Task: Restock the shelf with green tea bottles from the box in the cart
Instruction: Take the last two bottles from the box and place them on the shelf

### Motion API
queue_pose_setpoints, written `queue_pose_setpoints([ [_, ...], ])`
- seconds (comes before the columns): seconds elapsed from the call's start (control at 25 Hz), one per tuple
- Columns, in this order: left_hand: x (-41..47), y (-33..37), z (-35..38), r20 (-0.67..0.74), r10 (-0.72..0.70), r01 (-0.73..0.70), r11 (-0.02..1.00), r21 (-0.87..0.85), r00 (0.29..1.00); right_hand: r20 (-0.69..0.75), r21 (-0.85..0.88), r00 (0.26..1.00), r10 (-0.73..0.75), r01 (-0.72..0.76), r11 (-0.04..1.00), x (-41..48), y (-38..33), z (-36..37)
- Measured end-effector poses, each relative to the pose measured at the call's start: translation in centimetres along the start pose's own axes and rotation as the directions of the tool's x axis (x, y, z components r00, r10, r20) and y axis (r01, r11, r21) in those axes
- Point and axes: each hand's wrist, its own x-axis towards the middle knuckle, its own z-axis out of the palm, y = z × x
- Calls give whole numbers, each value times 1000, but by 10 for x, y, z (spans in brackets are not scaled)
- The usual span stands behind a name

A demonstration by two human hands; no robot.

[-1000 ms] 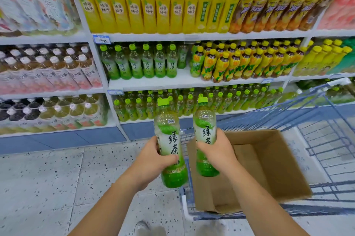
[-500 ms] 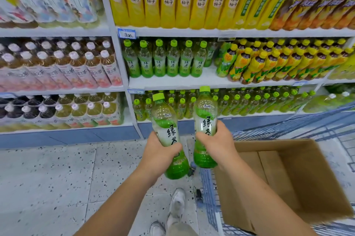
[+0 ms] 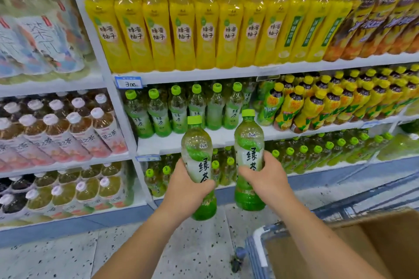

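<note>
Left hand [image 3: 188,184] wraps one green tea bottle [image 3: 199,172] at its waist; right hand [image 3: 264,174] wraps a second bottle [image 3: 249,160]; both upright, caps up, probably for sliding onto the middle shelf [image 3: 226,137]; the box [image 3: 353,249] sits in the cart [image 3: 258,247] below

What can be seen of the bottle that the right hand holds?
The bottle is clear plastic with a light green cap, a white and green label bearing green characters, and a green base. It is held nearly upright in the air before the shelves. Only the right hand touches it, gripping its middle; the other bottle is apart.
</note>
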Motion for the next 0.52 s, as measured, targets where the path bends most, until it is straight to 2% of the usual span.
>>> queue_pose_setpoints([
  [0.28, 127, -27, 24, 64, 216, -219, 975, 40, 974, -139, 6, 983, -123, 125, 992, 102, 42, 31],
  [0.52, 186, -60, 33, 18, 355, -355, 934, 27, 935, -234, -53, 930, -283, 278, 959, 165, 62, 44],
])
